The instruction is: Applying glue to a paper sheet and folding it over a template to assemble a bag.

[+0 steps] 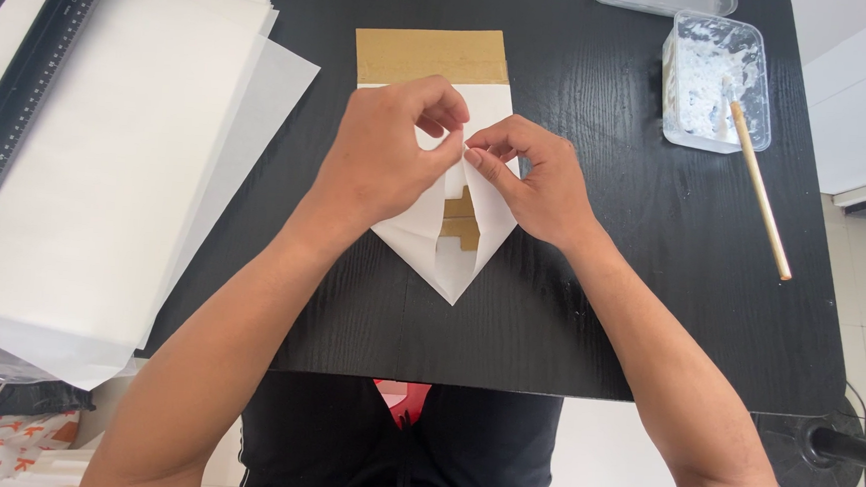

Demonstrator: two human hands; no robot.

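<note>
Lying far left of the folded white paper sheet point(443, 244), a long black ruler point(33, 74) rests on a stack of white paper sheets point(107, 163). At that folded sheet, mid-table over a brown cardboard rectangle point(431, 55), the left hand point(383, 155) pinches its left flap, fingers closed on the paper; the right hand point(537, 185) pinches the right flap, fingertips meeting the left's. Right of it, a clear plastic tub of white paste point(716, 78) stands on the black wooden table point(651, 287), a wooden stick point(762, 193) leaning out
</note>
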